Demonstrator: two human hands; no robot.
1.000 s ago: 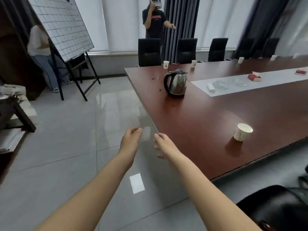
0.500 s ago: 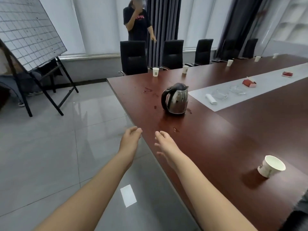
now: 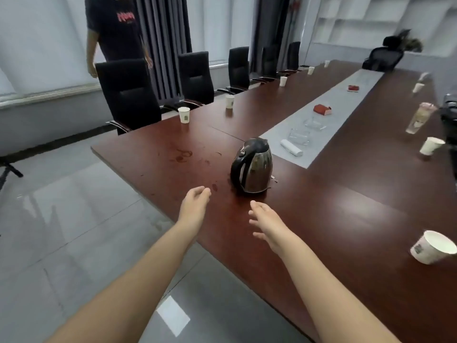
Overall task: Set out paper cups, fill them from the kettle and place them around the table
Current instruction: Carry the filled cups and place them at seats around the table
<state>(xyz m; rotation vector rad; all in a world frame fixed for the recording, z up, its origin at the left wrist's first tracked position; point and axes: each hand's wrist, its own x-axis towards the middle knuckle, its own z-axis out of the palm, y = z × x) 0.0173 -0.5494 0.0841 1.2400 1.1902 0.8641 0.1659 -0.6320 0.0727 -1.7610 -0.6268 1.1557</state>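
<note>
**Both hands empty over the bench corner, kettle just ahead**

The left hand (image 3: 195, 206) hangs with fingers loosely curled, holding nothing, just inside the bench's (image 3: 346, 219) left edge in the middle of the frame. The right hand (image 3: 268, 224) is spread, fingers apart, above bare wood further in. Neither touches the kettle (image 3: 254, 168), which stands upright just above them in the frame, rounded brushed steel with a black handle and lid.

The bench is dark, glossy red-brown wood, marked with wet spots around the kettle; its near edge runs diagonally to lower right, with grey polished floor tiles (image 3: 74, 231) open at left. A pale grey runner (image 3: 329, 115) lies down the centre.

White paper cups stand near the edges: one (image 3: 431, 247) at lower right, tilted in the wide view, another (image 3: 184, 115) at upper left before a black chair (image 3: 128, 95).
</note>
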